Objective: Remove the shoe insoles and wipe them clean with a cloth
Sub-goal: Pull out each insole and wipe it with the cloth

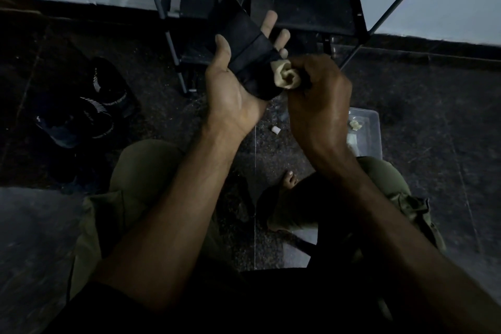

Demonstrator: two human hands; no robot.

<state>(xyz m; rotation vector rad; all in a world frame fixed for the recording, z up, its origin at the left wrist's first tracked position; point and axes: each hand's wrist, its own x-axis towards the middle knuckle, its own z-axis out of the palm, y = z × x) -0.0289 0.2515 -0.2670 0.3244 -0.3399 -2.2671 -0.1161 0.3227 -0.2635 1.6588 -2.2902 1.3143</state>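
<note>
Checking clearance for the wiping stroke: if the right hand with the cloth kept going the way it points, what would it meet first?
The right hand points its bunched cloth leftward at the black insole lying across the left hand; it probably touches already, though depth is unclear.

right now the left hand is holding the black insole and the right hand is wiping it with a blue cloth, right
Not quite: the cloth is beige, not blue. The head view shows the left hand holding the black insole across its palm, while the right hand grips the bunched cloth against the insole's near end.
</note>
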